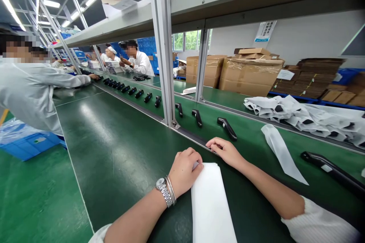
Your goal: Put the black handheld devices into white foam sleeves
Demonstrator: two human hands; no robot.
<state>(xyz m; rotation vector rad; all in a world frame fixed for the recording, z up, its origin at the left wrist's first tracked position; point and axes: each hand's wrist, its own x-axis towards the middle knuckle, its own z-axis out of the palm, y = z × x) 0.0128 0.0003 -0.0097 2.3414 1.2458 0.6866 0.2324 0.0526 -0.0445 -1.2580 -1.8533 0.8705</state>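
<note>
We stand at a long green workbench (pixel 114 152) in a factory hall, under a metal-framed shelf (pixel 119 22) running toward the far end. Far off on the right, cardboard boxes (pixel 251 76) and flattened cardboard (pixel 310 78) are stacked, while co-workers (pixel 137 62) sit at the far end of the bench. On the left, a nearer co-worker (pixel 31 95) in a pale smock leans in, one hand (pixel 94 77) at a row of black gadgets (pixel 131 91) lined up on a raised green shelf. To our right on that shelf lies a heap of white foam bags (pixel 299 115), with a loose bag (pixel 281 152) just nearer. Our left hand (pixel 185 171), wearing a metal wristwatch (pixel 163 191), is curled shut on the far end of a flat white foam bag (pixel 211 205) lying on the bench directly before us. Our right hand (pixel 225 152) holds nothing, its fingers (pixel 213 143) loosely curled and resting on a metal rail (pixel 194 141), near one black gadget (pixel 226 128).
</note>
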